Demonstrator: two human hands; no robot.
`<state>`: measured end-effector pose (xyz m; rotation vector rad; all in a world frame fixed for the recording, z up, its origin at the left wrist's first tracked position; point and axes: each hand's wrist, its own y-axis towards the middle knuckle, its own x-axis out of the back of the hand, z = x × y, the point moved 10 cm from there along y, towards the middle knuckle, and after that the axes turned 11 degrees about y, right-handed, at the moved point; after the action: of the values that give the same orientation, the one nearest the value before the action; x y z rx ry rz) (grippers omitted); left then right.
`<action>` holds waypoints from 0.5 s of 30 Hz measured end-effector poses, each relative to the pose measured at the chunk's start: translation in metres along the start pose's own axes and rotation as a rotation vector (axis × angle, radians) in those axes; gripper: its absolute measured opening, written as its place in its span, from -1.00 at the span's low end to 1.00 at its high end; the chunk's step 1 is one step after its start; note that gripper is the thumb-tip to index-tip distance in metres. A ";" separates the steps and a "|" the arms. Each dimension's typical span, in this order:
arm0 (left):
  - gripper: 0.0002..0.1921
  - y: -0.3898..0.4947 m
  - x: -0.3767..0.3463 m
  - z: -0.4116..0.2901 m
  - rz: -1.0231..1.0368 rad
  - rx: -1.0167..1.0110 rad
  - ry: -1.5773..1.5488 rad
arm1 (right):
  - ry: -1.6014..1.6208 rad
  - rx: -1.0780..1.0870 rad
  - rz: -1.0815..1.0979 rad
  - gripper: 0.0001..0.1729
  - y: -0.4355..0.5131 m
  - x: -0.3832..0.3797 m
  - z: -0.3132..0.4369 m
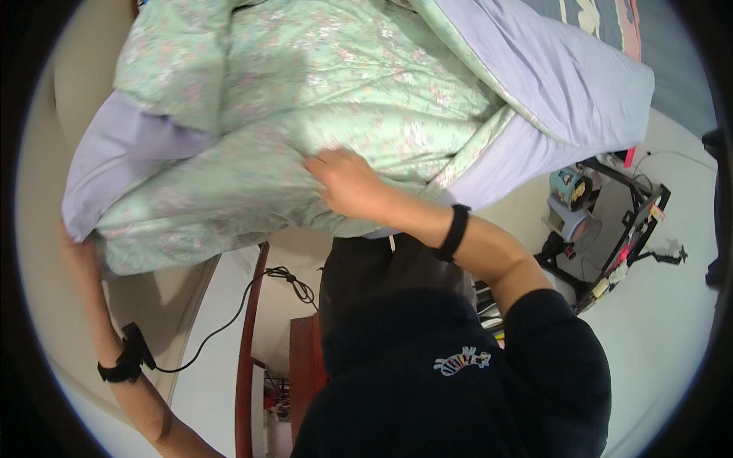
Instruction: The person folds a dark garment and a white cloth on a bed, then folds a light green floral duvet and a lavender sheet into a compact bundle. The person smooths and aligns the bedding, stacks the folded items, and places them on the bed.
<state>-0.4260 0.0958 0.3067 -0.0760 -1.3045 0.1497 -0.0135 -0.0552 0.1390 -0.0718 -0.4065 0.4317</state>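
A large quilt (366, 114), pale green with small flowers on one face and lavender on the other, spreads in loose folds before me. Its left corner is turned back to the lavender side, and my left hand (77, 243) is at that corner, mostly hidden by the cloth, so its grip does not show. My right hand (343, 180) lies against the green face near the quilt's lower middle, with the fingers bent at a fold; some blur hides whether cloth is pinched. Black straps circle both forearms.
A black cable (229, 323) runs from the left wrist strap to a bundled coil (295, 283). At right stands a black-framed rack (630, 212) holding a patterned container (567, 186) and small items. A red wooden edge (249, 338) lies at lower left, beside a beige wall.
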 end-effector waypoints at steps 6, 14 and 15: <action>-0.65 0.026 -0.015 0.001 0.013 0.091 0.603 | -0.038 -0.123 0.133 -0.70 0.083 -0.052 -0.027; -0.43 -0.053 -0.134 -0.302 0.067 -0.524 0.210 | 0.230 -0.372 0.234 -0.59 0.010 -0.089 -0.127; -0.45 -0.076 -0.135 -0.336 0.023 -0.605 0.125 | 0.233 -0.362 0.192 -0.60 0.002 -0.074 -0.131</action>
<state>-0.1310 0.0096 0.1004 -0.6054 -1.1866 -0.2322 -0.0238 -0.0820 -0.0092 -0.5112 -0.2441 0.5287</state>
